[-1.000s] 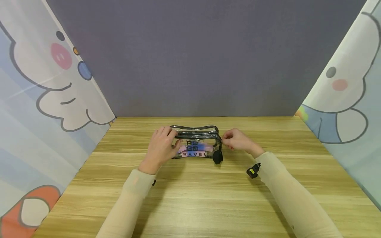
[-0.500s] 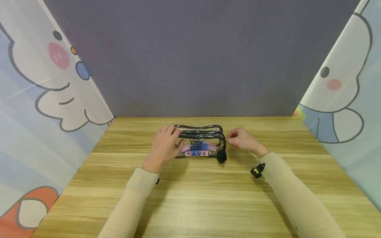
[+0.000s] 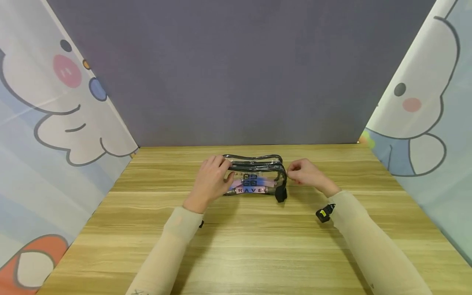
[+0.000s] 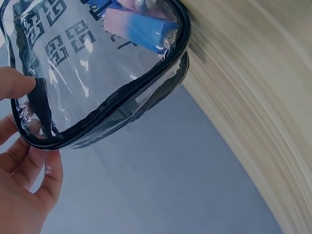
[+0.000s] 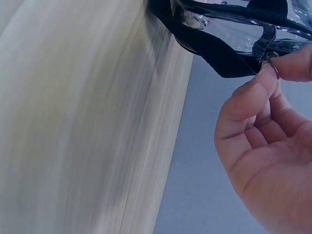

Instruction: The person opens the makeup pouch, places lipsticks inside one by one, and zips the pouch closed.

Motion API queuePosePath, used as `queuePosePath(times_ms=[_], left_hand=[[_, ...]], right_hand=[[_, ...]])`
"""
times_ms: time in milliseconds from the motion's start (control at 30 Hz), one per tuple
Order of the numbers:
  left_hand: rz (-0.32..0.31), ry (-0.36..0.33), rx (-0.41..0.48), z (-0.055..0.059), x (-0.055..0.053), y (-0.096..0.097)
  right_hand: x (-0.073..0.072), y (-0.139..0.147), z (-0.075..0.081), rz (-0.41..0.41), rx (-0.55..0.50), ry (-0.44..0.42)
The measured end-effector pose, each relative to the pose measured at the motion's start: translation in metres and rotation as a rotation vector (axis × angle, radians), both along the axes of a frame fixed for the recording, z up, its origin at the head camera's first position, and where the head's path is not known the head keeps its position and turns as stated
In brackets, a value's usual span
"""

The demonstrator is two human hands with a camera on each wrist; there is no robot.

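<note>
A clear travel pouch [image 3: 250,180] with black piping stands on the wooden table, the word TRAVEL on its front. Pink-and-blue cylinders, seemingly batteries [image 4: 141,30], lie inside it, seen through the plastic. My left hand [image 3: 212,180] grips the pouch's upper left corner, thumb in front and fingers behind. At the other end, my right hand [image 3: 307,174] pinches the small metal zipper pull [image 5: 271,59] between thumb and index finger. A black strap [image 5: 214,48] hangs from that end of the pouch. How far the zip is drawn cannot be told.
The wooden table [image 3: 258,246] runs back to a grey panel [image 3: 236,73]. Cartoon-printed curtains [image 3: 55,102] flank it on both sides. A small black camera [image 3: 324,213] sits at the right wrist.
Both hands and the pouch have shifted a little to the right together. The left hand keeps its grip on the corner, and the right hand stays at the pouch's right end.
</note>
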State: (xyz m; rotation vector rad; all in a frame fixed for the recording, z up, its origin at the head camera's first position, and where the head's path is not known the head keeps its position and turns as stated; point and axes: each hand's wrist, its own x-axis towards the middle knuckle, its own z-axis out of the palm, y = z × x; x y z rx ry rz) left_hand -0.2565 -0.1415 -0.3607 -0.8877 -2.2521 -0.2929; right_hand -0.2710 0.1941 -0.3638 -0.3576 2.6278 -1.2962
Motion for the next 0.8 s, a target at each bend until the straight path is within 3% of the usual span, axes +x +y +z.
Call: queuePosePath(times_ms=[233,333,600,800], left_hand=[[-0.043,-0.032,0.06,-0.001,0.002,0.001],[-0.041,-0.076,0.09,-0.001,0.004,-0.003],[0.011,-0.187,0.083,-0.005,0.008,-0.021],[0.105,-0.323,0.032,-0.007,0.011,-0.031]], right_hand=[[0.002,0.004,0.001,-0.005,0.066,0.08],[0.006,0.005,0.004,-0.014,0.095,0.096],[0.011,0.013,0.004,-0.011,0.179,0.133],[0.016,0.016,0.007,-0.013,0.244,0.191]])
